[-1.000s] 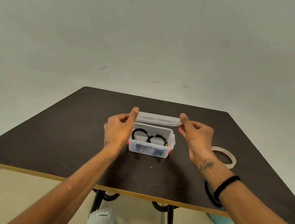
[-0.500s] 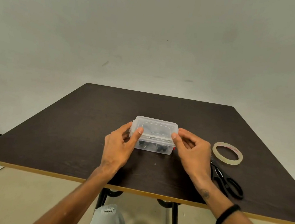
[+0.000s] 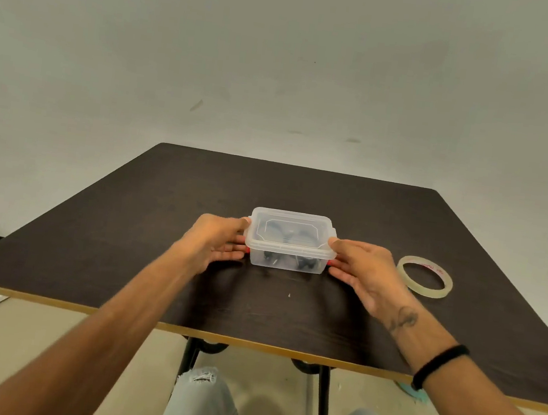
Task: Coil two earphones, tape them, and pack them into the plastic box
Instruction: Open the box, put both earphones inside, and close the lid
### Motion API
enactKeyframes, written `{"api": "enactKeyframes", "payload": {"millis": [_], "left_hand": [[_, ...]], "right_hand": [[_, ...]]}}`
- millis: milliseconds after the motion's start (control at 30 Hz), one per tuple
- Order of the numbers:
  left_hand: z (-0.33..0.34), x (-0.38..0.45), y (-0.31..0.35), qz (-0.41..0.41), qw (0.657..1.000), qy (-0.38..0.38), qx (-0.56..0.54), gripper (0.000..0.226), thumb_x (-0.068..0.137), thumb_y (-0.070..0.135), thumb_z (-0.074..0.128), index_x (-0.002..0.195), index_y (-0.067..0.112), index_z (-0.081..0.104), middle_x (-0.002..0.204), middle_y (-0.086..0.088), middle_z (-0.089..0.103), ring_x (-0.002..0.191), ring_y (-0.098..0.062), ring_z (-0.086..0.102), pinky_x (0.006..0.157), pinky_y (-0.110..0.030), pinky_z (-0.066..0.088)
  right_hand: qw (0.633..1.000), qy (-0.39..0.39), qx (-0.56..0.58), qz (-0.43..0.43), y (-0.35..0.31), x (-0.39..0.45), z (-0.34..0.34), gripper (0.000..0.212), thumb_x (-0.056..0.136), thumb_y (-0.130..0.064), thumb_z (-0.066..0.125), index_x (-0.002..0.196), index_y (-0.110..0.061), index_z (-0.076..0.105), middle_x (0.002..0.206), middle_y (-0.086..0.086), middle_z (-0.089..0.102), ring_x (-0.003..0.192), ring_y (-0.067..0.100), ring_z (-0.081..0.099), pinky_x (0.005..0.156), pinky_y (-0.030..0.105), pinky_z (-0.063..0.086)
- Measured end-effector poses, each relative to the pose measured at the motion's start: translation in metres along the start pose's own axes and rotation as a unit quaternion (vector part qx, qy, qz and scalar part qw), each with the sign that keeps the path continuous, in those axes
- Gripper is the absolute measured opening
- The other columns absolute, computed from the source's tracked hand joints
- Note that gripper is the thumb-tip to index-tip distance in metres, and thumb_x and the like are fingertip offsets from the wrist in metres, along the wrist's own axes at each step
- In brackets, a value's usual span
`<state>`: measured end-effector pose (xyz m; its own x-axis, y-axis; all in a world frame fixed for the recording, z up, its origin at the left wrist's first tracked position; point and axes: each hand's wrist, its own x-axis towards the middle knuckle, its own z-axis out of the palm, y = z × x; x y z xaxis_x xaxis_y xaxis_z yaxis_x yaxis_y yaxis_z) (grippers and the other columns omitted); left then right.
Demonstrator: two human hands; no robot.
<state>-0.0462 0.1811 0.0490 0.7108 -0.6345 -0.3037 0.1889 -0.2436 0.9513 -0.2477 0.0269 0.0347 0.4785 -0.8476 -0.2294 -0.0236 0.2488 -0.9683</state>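
Plastic box [image 3: 291, 240] between two hands on the desk [image 3: 146, 226].
The left hand [image 3: 216, 243] and the right hand [image 3: 366, 270] grip its two short ends; lid on, dark earphones [image 3: 305, 263] inside, tape roll [image 3: 424, 277] nearby.

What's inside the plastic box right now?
Dark coiled earphones show through the plastic box; the lid is on. Their count and any tape on them cannot be made out.

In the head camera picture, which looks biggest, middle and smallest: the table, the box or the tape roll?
1. Table, by far the biggest.
2. Box.
3. Tape roll, the smallest.
Box and tape lie about equally far from the camera, so that order is fair.
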Motion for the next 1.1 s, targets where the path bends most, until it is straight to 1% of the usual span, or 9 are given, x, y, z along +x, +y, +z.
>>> {"api": "enactKeyframes", "payload": {"millis": [100, 233, 367, 500, 600, 733, 867, 1000, 1100], "left_hand": [[0.001, 0.003, 0.015, -0.064, 0.998, -0.020, 0.011, 0.039, 0.096, 0.032, 0.074, 0.118, 0.000, 0.067, 0.112, -0.020, 0.073, 0.100, -0.029, 0.073, 0.092, -0.039, 0.061], [0.002, 0.002, 0.020, -0.096, 0.995, -0.013, 0.014, 0.042, 0.091, 0.036, 0.079, 0.110, 0.002, 0.065, 0.095, -0.012, 0.072, 0.084, -0.021, 0.070, 0.091, -0.036, 0.060], [0.008, 0.008, 0.015, -0.003, 0.994, 0.096, 0.053, 0.037, 0.079, 0.032, 0.090, 0.099, 0.005, 0.075, 0.095, -0.011, 0.078, 0.078, -0.019, 0.074, 0.070, -0.034, 0.064], [0.026, -0.005, 0.012, 0.108, 0.973, 0.168, 0.114, 0.026, 0.076, 0.029, 0.091, 0.093, 0.013, 0.080, 0.094, -0.007, 0.078, 0.079, -0.021, 0.075, 0.083, -0.041, 0.065], [0.035, -0.013, 0.006, 0.121, 0.969, 0.186, 0.108, 0.024, 0.074, 0.025, 0.090, 0.095, 0.017, 0.081, 0.094, -0.002, 0.078, 0.092, -0.022, 0.074, 0.089, -0.044, 0.063], [0.046, -0.015, 0.002, 0.153, 0.959, 0.219, 0.091, 0.023, 0.083, 0.018, 0.081, 0.105, 0.018, 0.083, 0.095, -0.001, 0.081, 0.091, -0.017, 0.074, 0.091, -0.038, 0.062], [0.056, -0.003, 0.023, 0.196, 0.950, 0.225, 0.087, 0.020, 0.091, 0.016, 0.073, 0.110, 0.015, 0.082, 0.099, -0.001, 0.080, 0.084, -0.010, 0.068, 0.084, -0.024, 0.055], [0.063, 0.029, 0.061, 0.229, 0.948, 0.188, 0.118, 0.021, 0.097, 0.020, 0.068, 0.110, 0.010, 0.080, 0.097, -0.001, 0.077, 0.085, -0.009, 0.061, 0.078, -0.019, 0.043], [0.067, 0.074, 0.086, 0.217, 0.956, 0.172, 0.095, 0.015, 0.098, 0.018, 0.066, 0.091, 0.019, 0.079, 0.089, 0.000, 0.072, 0.090, -0.015, 0.061, 0.080, -0.023, 0.042]], "right_hand": [[0.994, -0.055, 0.039, 0.091, -0.019, 0.002, -0.006, 0.016, 0.091, -0.007, 0.077, 0.104, -0.001, 0.069, 0.100, 0.018, 0.072, 0.090, 0.026, 0.070, 0.083, 0.037, 0.060], [0.992, -0.034, 0.043, 0.114, -0.028, 0.006, -0.007, 0.027, 0.085, -0.001, 0.081, 0.109, -0.002, 0.068, 0.110, 0.019, 0.071, 0.095, 0.025, 0.068, 0.079, 0.034, 0.060], [0.998, 0.044, -0.036, 0.031, -0.026, 0.006, -0.002, 0.036, 0.077, -0.002, 0.090, 0.108, 0.003, 0.073, 0.101, 0.013, 0.075, 0.079, 0.018, 0.071, 0.070, 0.031, 0.062], [0.976, 0.108, -0.170, -0.082, -0.019, -0.004, 0.007, 0.013, 0.083, -0.014, 0.088, 0.091, -0.016, 0.078, 0.098, 0.005, 0.077, 0.086, 0.020, 0.075, 0.081, 0.040, 0.066], [0.956, 0.133, -0.220, -0.144, -0.012, -0.011, 0.013, 0.018, 0.087, -0.021, 0.083, 0.077, -0.031, 0.072, 0.082, -0.006, 0.075, 0.082, 0.018, 0.075, 0.083, 0.046, 0.065], [0.942, 0.154, -0.237, -0.180, -0.014, -0.013, 0.019, 0.010, 0.093, -0.016, 0.075, 0.099, -0.015, 0.083, 0.071, -0.017, 0.066, 0.071, 0.005, 0.068, 0.070, 0.032, 0.063], [0.931, 0.155, -0.264, -0.200, -0.033, 0.003, 0.024, 0.013, 0.096, -0.014, 0.070, 0.096, -0.013, 0.083, 0.080, 0.000, 0.076, 0.069, 0.007, 0.068, 0.055, 0.025, 0.055], [0.935, 0.147, -0.249, -0.206, -0.062, 0.037, 0.025, 0.014, 0.097, -0.019, 0.069, 0.087, -0.023, 0.078, 0.073, -0.013, 0.069, 0.065, 0.003, 0.065, 0.047, 0.011, 0.047], [0.938, 0.129, -0.244, -0.211, -0.089, 0.080, 0.033, 0.016, 0.096, -0.021, 0.070, 0.082, -0.026, 0.076, 0.075, -0.012, 0.071, 0.074, 0.012, 0.072, 0.065, 0.027, 0.059]]}}
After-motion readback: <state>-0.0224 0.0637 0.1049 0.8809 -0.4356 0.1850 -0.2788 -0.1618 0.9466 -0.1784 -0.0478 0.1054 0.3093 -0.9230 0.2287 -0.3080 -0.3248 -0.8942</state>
